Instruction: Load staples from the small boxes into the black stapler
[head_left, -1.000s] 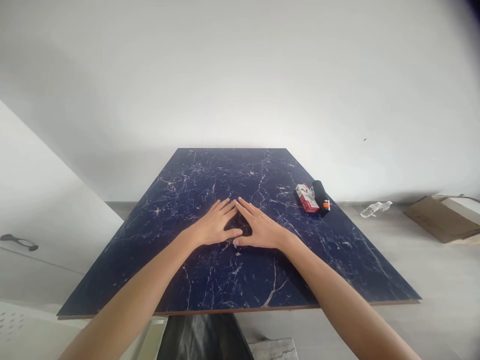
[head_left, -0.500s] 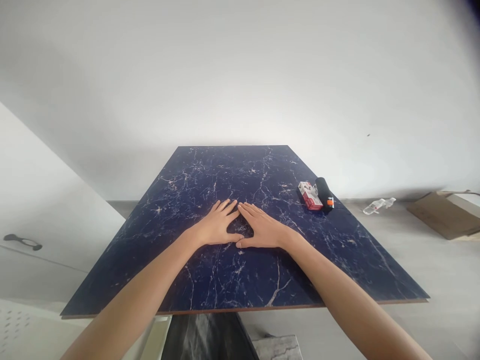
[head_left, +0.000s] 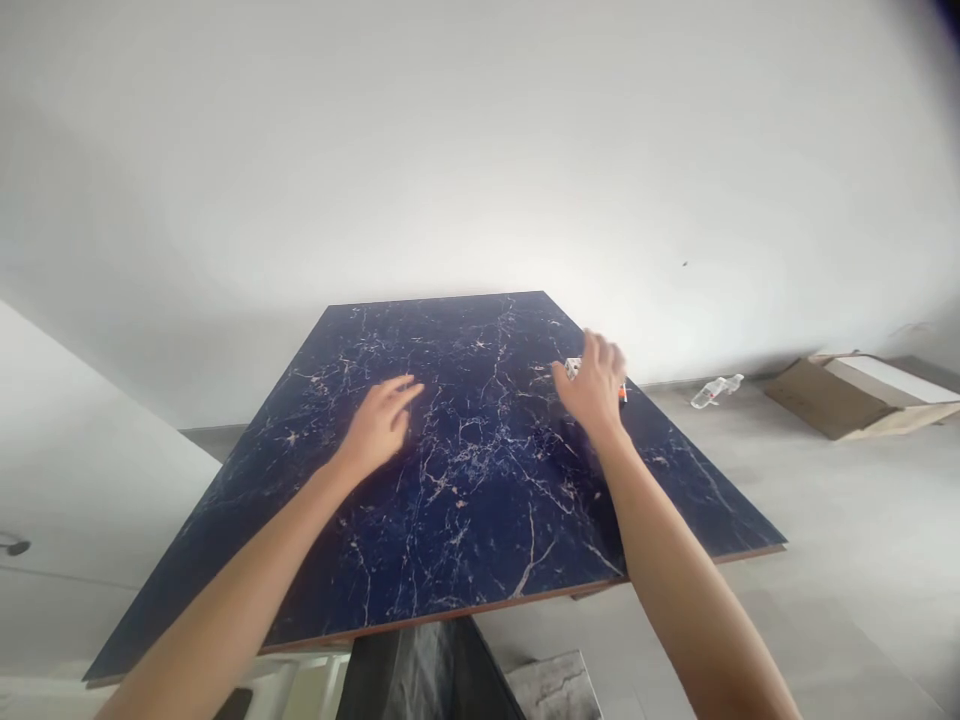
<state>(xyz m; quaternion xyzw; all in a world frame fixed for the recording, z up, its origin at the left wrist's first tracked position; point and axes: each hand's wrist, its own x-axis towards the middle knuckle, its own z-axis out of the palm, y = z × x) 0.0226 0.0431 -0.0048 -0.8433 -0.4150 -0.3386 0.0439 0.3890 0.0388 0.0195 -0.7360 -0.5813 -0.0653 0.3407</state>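
Observation:
My right hand is over the right side of the blue marbled tabletop, fingers apart, in front of a small red and white box and a black cylindrical item with an orange mark. It covers most of both, and I cannot make out whether it touches either. My left hand hovers at or just above the left middle of the tabletop, its fingers loosely spread and nothing in them.
On the floor at the right lie a clear plastic bottle and an open cardboard box. A white wall stands behind the table. Below the front edge is a grey marbled slab.
My hands have parted from where their fingertips met at the middle. The right one moved right and away from me to the box and black item; the left moved left. The view turned slightly right.

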